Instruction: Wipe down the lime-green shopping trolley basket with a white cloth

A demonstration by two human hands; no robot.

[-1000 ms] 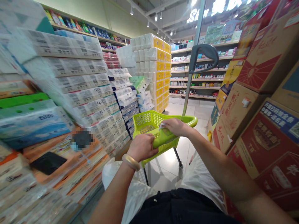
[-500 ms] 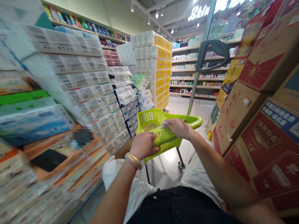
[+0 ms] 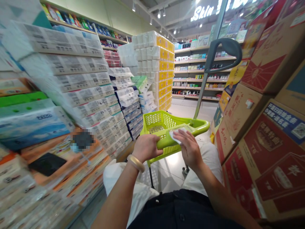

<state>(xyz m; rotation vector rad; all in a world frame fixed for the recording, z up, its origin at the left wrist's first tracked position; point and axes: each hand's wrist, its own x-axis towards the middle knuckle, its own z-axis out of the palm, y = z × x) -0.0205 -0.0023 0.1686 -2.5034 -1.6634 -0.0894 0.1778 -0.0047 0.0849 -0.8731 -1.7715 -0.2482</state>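
Note:
A lime-green shopping cart (image 3: 156,118) with a perforated basket stands in front of my knees. My left hand (image 3: 146,149), with a pale bangle at the wrist, is wrapped around the left part of its green handle (image 3: 164,143). Under the fingers of my right hand (image 3: 192,151) a white tissue (image 3: 175,136) is pressed against the top of that handle, right of the middle. Those fingers lie together over the tissue, and part of it shows at their left side. Behind the cart's right end rises a metal pole with a grey loop grip (image 3: 222,55).
Wrapped packs of tissue paper (image 3: 78,76) are piled high on the left. A flat black object (image 3: 47,163) lies on the orange packs there. Cardboard cartons (image 3: 267,136) are stacked close on the right. Farther back are yellow-and-white paper packs (image 3: 164,73) and stocked shelves (image 3: 190,71).
My right hand has turned and come back toward me, its fingers now laid over the tissue on the handle. The cart has shifted slightly right. My left hand keeps its hold.

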